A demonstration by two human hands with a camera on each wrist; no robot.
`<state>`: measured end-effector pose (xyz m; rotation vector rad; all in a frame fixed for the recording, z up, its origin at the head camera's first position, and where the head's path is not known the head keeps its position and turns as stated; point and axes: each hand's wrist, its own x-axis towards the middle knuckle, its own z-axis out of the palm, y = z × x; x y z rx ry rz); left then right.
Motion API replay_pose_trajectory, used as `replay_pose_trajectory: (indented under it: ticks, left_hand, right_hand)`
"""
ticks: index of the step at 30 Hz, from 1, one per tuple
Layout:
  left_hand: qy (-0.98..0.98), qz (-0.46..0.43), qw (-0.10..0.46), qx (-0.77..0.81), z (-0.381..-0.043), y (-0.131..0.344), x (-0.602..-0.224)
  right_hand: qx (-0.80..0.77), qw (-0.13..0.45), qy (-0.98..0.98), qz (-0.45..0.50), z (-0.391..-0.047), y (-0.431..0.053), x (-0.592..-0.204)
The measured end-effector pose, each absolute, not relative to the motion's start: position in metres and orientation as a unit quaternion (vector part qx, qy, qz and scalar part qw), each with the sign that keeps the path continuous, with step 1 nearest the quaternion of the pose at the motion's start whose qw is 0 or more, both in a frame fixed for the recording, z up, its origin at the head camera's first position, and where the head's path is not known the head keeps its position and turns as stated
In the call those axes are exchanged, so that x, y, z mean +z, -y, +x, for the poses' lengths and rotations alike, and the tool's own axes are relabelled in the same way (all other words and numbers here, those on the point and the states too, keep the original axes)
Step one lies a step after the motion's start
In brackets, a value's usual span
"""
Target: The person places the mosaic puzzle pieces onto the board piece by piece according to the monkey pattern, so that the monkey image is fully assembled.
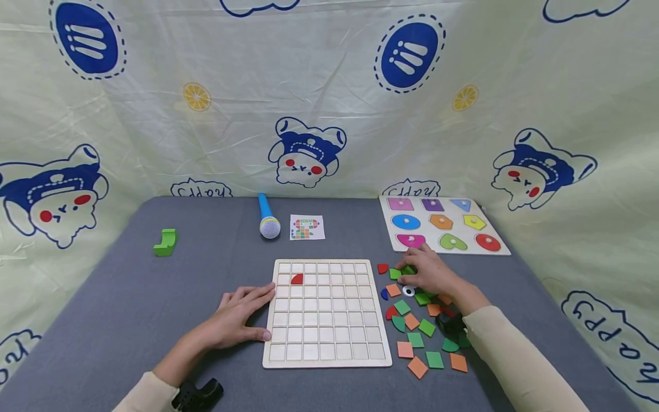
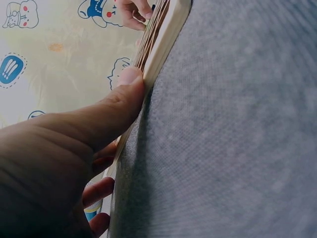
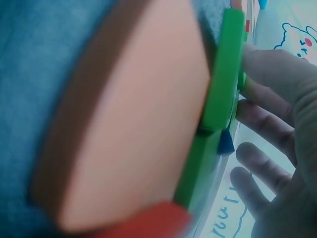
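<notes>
A pale wooden grid board [image 1: 329, 364] lies on the table, with one red quarter-round tile [image 1: 297, 279] in a cell of its upper left part. My left hand [image 1: 242, 317] rests at the board's left edge; in the left wrist view its thumb [image 2: 130, 79] presses that edge, with the fingers extended further along it. Right of the board, my right hand [image 1: 429, 272] reaches into loose tiles. Its thumb and index fingertips are right at a green tile [image 1: 394, 274]; I cannot tell whether they pinch it. In the right wrist view, nearer green pieces [image 3: 225, 74] partly hide these fingertips.
Orange, green, red and blue tiles [image 1: 435, 360] and a white ring [image 1: 408, 290] lie scattered at the right. Behind them is a shape puzzle board [image 1: 432, 234]. A toy microphone [image 1: 268, 220], a pattern card [image 1: 307, 236] and a green curved block [image 1: 166, 243] lie further back.
</notes>
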<state>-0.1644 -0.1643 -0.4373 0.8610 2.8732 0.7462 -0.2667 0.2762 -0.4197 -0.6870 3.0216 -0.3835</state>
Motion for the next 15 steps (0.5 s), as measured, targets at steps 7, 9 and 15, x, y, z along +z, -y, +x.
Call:
replay_pose_trajectory:
  ticks: [7, 9, 15]
  left_hand:
    - [-0.929, 0.278, 0.026, 0.242, -0.164, 0.164, -0.437]
    - [-0.929, 0.278, 0.025, 0.242, -0.164, 0.164, -0.437]
    - [-0.929, 0.277, 0.026, 0.243, -0.163, 0.164, -0.437]
  right_hand:
    - [-0.142, -0.003, -0.965, -0.221, -0.261, -0.271, -0.415]
    - [-0.153, -0.008, -0.963, -0.221, -0.258, -0.267, -0.413]
    - [-0.176, -0.029, -0.956, -0.233, -0.248, -0.246, -0.404]
